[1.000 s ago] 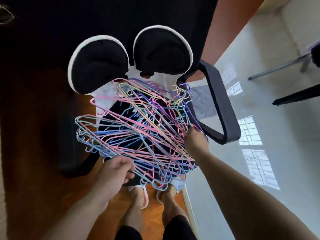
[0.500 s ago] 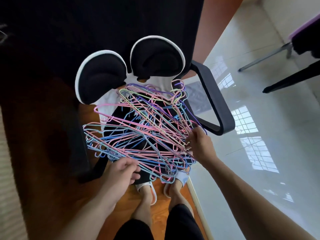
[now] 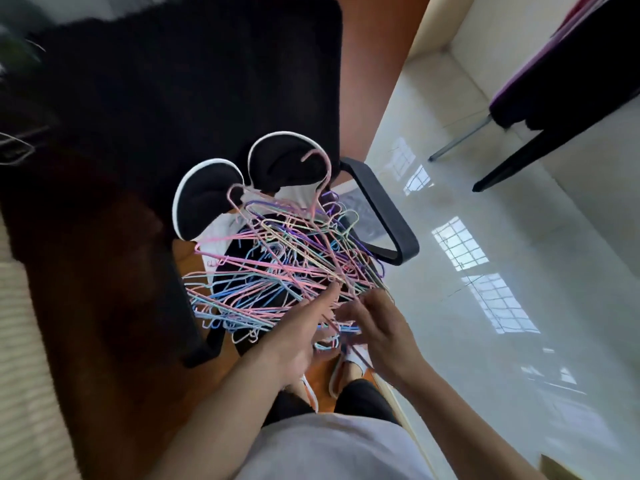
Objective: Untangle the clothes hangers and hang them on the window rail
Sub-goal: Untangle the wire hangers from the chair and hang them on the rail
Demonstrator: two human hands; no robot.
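Moved inward since half a second ago: both hands now close together at the 5 o'clock edge of the hanger tangle [image 3: 277, 268], where before they sat at opposite sides of it. Tilted further down too, with a grey shirt [image 3: 332, 445] filling the bottom of the view.

Left hand [image 3: 298, 337] reaching forward from 6 o'clock, forearm running up from 7 o'clock, fingers stretched long and nearly straight, tips pushed in among the pink and blue wires near the middle of the pile. No clear curl round any one wire; fingertips blurred.

Right hand [image 3: 377, 327] just beside it at 4 o'clock, forearm coming in from 5 o'clock, back of the hand up, fingers bent downward into the wires at the right rim of the tangle. Pinching a wire or only touching: cannot tell, blurred.

Tangle resting on the seat of the black office chair [image 3: 194, 98], spread from 9 o'clock to 3 o'clock below the two black cushions with white rims [image 3: 207, 199]. One pink hanger [image 3: 320, 188] standing higher than the rest, hook up at 12 o'clock in front of the right-side cushion. Chair armrest [image 3: 384, 216] at 2 o'clock of the pile. Feet in slippers [image 3: 341, 372] on the wooden floor [image 3: 114, 341] beneath the hands; glossy pale tile floor [image 3: 485, 341] off to 3 o'clock.
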